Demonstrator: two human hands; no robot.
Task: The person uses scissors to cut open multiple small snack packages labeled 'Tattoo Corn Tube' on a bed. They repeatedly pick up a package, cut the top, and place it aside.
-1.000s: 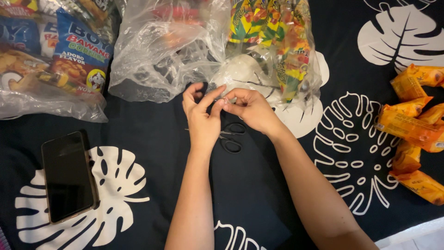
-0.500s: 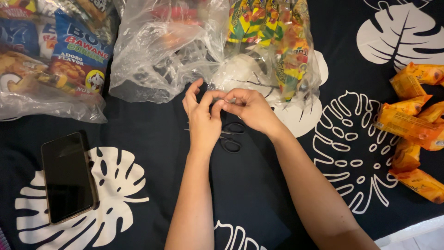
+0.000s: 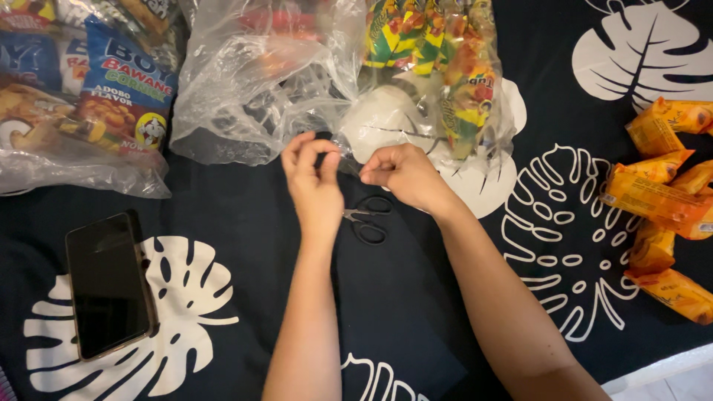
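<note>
My left hand [image 3: 312,186] and my right hand [image 3: 405,174] meet over a black cloth with white leaves [image 3: 223,215]. Both pinch the knotted end of a clear plastic bag [image 3: 438,82] that holds yellow and green snack packets. The left fingers are pulled a little away from the right ones, with a thin strip of plastic stretched between them. Small black scissors [image 3: 368,219] lie on the cloth just below my hands, partly hidden by my left wrist.
A second clear bag [image 3: 252,82] lies at top centre. A bag of blue snack packets [image 3: 89,96] is at top left. A dark phone [image 3: 110,282] lies at the lower left. Several orange packets [image 3: 665,200] sit at the right edge.
My left hand has shifted left, away from the right hand, drawing the plastic out between them. More of the scissors shows now.
</note>
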